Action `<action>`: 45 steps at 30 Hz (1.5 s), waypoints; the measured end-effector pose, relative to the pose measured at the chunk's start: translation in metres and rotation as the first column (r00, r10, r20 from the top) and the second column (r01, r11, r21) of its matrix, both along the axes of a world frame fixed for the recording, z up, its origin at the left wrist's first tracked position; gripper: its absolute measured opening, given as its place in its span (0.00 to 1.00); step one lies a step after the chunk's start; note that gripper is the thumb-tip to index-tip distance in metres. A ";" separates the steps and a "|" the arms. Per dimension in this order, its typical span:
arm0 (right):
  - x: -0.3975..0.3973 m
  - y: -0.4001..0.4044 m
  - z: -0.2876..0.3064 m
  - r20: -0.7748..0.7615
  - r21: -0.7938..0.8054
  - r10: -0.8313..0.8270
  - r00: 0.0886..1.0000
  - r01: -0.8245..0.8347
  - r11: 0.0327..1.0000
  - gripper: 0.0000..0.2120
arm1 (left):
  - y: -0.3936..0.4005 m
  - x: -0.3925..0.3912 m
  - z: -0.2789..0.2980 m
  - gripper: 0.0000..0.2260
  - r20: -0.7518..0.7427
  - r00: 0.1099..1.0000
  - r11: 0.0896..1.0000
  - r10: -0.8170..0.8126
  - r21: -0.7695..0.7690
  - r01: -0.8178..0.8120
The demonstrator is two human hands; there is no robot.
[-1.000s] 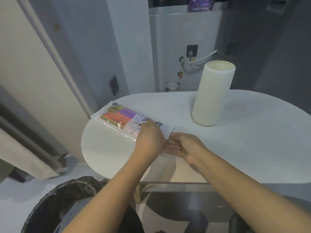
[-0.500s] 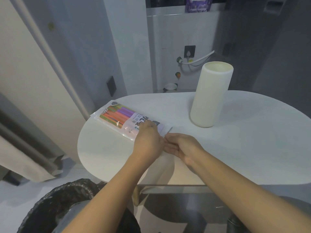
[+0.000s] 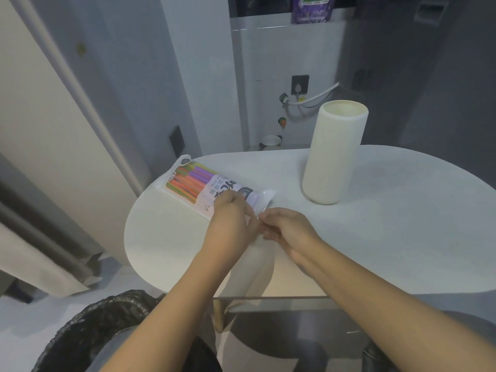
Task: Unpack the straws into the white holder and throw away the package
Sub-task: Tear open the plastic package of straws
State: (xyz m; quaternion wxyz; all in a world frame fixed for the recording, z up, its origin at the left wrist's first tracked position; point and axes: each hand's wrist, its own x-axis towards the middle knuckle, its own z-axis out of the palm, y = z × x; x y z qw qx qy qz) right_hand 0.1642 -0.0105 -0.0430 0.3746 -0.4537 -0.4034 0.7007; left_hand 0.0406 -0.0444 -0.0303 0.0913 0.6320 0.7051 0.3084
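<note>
A clear plastic package of coloured straws (image 3: 200,183) lies flat on the white oval table (image 3: 389,232), slanting from far left to near right. My left hand (image 3: 230,224) rests on its near end and pinches the plastic there. My right hand (image 3: 288,228) meets it from the right, fingertips on the same near corner of the package. The tall white cylindrical holder (image 3: 334,154) stands upright to the right of the package, its top open; I cannot see inside it.
A bin lined with a black bag (image 3: 88,334) sits on the floor at the lower left, below the table's edge. A small white cup (image 3: 269,142) stands behind the table. Walls and a door frame close in on the left.
Both hands stay at the package's near end, and the near corner of the plastic has lifted a little off the table. The view has shifted slightly.
</note>
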 end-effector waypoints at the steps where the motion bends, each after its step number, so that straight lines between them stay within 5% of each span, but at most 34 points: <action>1: 0.001 0.000 0.001 0.007 0.034 0.004 1.000 -0.004 0.999 0.05 | 0.001 -0.001 0.000 0.03 0.001 1.000 1.000 0.006 0.006 -0.006; 6: 0.002 -0.002 0.007 0.095 0.221 0.067 0.993 -0.086 0.971 0.07 | 0.001 -0.004 0.007 0.05 -0.005 1.000 0.998 0.020 0.057 -0.020; 9: -0.001 -0.006 0.010 0.145 0.313 0.058 0.988 -0.102 0.944 0.08 | -0.001 -0.008 0.012 0.11 0.086 0.995 0.996 0.051 0.064 -0.057; 13: -0.005 -0.004 0.012 0.204 0.398 0.043 0.978 -0.123 0.909 0.11 | -0.001 -0.010 0.015 0.05 0.191 0.976 0.988 0.103 0.093 -0.123; 20: 0.001 0.004 0.006 0.351 0.426 0.021 0.936 -0.180 0.887 0.12 | -0.004 -0.031 0.033 0.08 0.492 0.863 0.944 0.118 0.213 -0.251; 26: 0.003 0.008 0.009 0.365 0.484 -0.080 0.928 -0.115 0.868 0.07 | -0.003 -0.016 0.021 0.05 0.397 0.916 0.953 0.060 0.251 -0.171; 31: 0.001 0.005 0.012 0.141 0.577 -0.140 0.980 0.033 0.816 0.16 | -0.003 -0.007 0.021 0.04 0.156 0.984 0.950 0.084 0.286 -0.127; 34: 0.003 0.008 0.012 0.157 0.613 -0.131 0.979 0.008 0.790 0.17 | -0.003 -0.001 0.020 0.05 0.102 0.992 0.959 0.079 0.264 -0.104; 36: 0.005 0.011 0.010 0.275 0.622 -0.140 0.951 -0.065 0.780 0.13 | -0.002 0.002 0.018 0.08 0.160 0.985 0.959 0.062 0.263 -0.103; 40: 0.007 0.014 0.010 0.330 0.584 -0.153 0.931 -0.075 0.808 0.13 | -0.001 0.011 0.014 0.08 0.515 0.856 0.963 0.040 0.208 -0.171; 45: 0.007 0.009 0.011 0.337 0.532 -0.080 0.938 -0.120 0.838 0.13 | 0.002 0.029 0.005 0.05 0.621 0.783 0.948 0.021 0.238 -0.214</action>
